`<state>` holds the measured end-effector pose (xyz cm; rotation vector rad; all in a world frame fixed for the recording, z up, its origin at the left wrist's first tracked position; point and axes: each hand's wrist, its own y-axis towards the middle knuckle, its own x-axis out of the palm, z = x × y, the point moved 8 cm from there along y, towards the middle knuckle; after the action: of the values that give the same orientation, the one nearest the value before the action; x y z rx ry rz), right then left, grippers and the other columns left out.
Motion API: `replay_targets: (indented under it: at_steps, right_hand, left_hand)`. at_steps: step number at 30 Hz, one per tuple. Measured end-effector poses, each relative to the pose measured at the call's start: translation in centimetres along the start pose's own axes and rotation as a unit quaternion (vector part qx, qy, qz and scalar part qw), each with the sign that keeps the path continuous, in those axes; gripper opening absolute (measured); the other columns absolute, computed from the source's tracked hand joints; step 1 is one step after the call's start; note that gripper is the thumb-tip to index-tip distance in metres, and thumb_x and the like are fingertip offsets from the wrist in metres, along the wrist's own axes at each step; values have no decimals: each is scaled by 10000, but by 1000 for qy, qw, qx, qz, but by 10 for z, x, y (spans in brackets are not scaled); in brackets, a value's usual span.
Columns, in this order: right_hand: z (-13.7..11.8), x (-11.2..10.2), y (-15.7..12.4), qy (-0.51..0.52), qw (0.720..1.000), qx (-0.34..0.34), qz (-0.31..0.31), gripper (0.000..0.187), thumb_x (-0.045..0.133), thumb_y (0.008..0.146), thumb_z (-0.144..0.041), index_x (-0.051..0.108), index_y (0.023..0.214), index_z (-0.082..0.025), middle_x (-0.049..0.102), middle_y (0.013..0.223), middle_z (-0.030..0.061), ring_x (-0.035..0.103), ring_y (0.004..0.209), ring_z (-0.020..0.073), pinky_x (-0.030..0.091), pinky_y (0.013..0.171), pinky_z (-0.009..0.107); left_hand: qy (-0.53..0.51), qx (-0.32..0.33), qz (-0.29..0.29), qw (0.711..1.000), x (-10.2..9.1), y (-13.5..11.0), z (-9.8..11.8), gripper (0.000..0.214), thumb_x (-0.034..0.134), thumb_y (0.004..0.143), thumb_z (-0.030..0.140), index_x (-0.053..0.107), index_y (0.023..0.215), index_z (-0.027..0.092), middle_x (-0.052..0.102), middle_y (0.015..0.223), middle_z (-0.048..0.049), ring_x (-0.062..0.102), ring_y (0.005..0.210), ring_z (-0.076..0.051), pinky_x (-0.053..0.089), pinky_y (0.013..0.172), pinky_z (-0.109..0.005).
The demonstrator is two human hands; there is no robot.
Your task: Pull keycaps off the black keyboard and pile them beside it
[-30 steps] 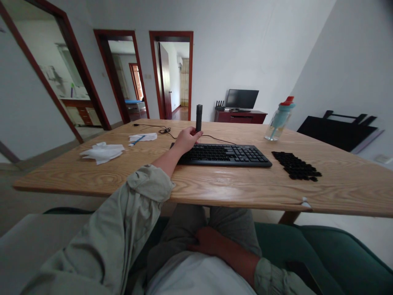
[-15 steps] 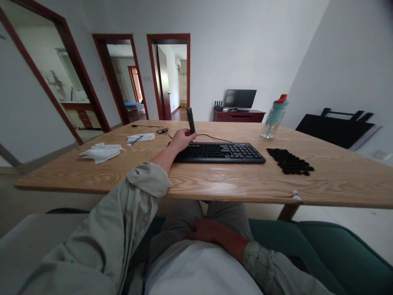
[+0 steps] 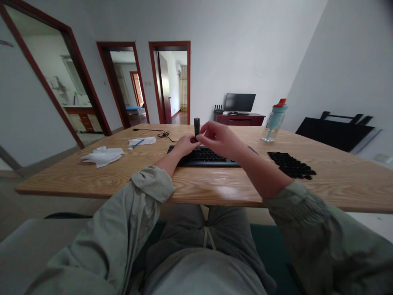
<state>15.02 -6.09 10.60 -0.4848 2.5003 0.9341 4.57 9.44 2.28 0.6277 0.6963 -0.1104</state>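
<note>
A slim black bar [image 3: 197, 126], its exact kind not plain, stands nearly upright above the black keyboard [image 3: 211, 157]. My left hand [image 3: 186, 146] pinches the bar near its lower end, over the keyboard's left part. From the right, my right hand [image 3: 216, 137] reaches across the keyboard with curled fingers. Its thumb and fingertip meet at the bar's lower part, close to my left fingertips. Both forearms and hands hide parts of the keyboard, including most of its right side. To the right lies a patch of loose black keycaps [image 3: 288, 164] on the wooden table [image 3: 138, 172].
Crumpled white tissue [image 3: 102, 156] lies at the left, with a blue stick [image 3: 137, 144] on another tissue [image 3: 149, 140] behind it. A coiled black cable [image 3: 163, 134] runs along the back. A clear bottle with a red cap [image 3: 273, 123] stands back right.
My right hand has risen from my lap to the bar above the keyboard. The bar has turned more upright and shifted slightly right in my left hand. The view has tilted up a little.
</note>
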Motion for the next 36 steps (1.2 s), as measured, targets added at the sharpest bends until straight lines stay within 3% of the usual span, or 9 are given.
replay_targets:
  at_steps: [4,7,9,12,15,18,25,30,36]
  right_hand:
    - [88,-30,35,-8,981,68,181,374,664,797,-302,597,1126,-138,480,567,-73,423,525,87,322,495,200]
    - [125,-18,39,0,986,61,154,491,689,743,-326,600,1188,-138,533,588,-70,449,520,82,325,496,199]
    - [129,-11,36,-8,991,36,126,439,671,752,-339,635,1140,-138,588,633,-44,479,538,80,345,511,198]
    - [127,-15,30,-22,990,25,134,304,624,793,-358,662,996,-135,637,687,-7,510,550,79,375,511,195]
    - [131,-28,24,2,982,50,183,258,626,791,-371,619,908,-142,651,695,5,534,526,83,409,483,192]
    - [140,-41,17,40,963,90,250,231,631,780,-355,580,873,-150,666,694,12,549,493,83,420,443,183]
    - [152,-48,7,107,928,146,326,176,595,793,-322,552,837,-157,684,686,33,545,437,85,396,378,176]
    - [161,-50,4,162,910,173,340,168,558,815,-329,551,832,-162,684,674,32,538,437,81,381,377,167]
    - [163,-49,2,164,909,172,342,156,553,810,-319,538,820,-164,676,650,27,528,428,82,374,378,172]
  left_hand:
    - [38,14,-35,999,4,-3,5,270,654,782,418,713,859,166,702,783,-47,615,718,-178,481,711,-301]
    - [31,50,-82,995,12,-6,14,238,619,803,332,717,932,158,708,823,-41,615,733,-168,480,708,-291]
    - [34,68,-93,993,13,-7,19,249,604,803,293,715,977,153,709,848,-43,614,745,-165,480,708,-289]
    - [48,67,-98,992,14,-7,20,237,602,785,259,712,963,146,698,826,-41,606,724,-157,481,701,-285]
    - [28,60,-78,995,9,-8,20,301,617,770,246,682,1050,159,690,877,-39,597,694,-129,484,671,-259]
    - [-13,66,-13,998,-3,-9,23,431,630,775,258,597,1197,176,668,1006,-51,602,705,-103,497,667,-238]
    - [71,105,84,988,-17,-10,29,202,667,766,267,666,947,178,647,981,-56,587,878,-161,498,837,-301]
    - [99,107,77,986,-19,-10,25,185,662,785,310,716,914,189,630,1009,-63,588,974,-189,471,936,-337]
    - [76,106,59,990,-16,-9,23,149,668,792,318,751,814,196,644,1019,-60,609,988,-182,448,1002,-343]
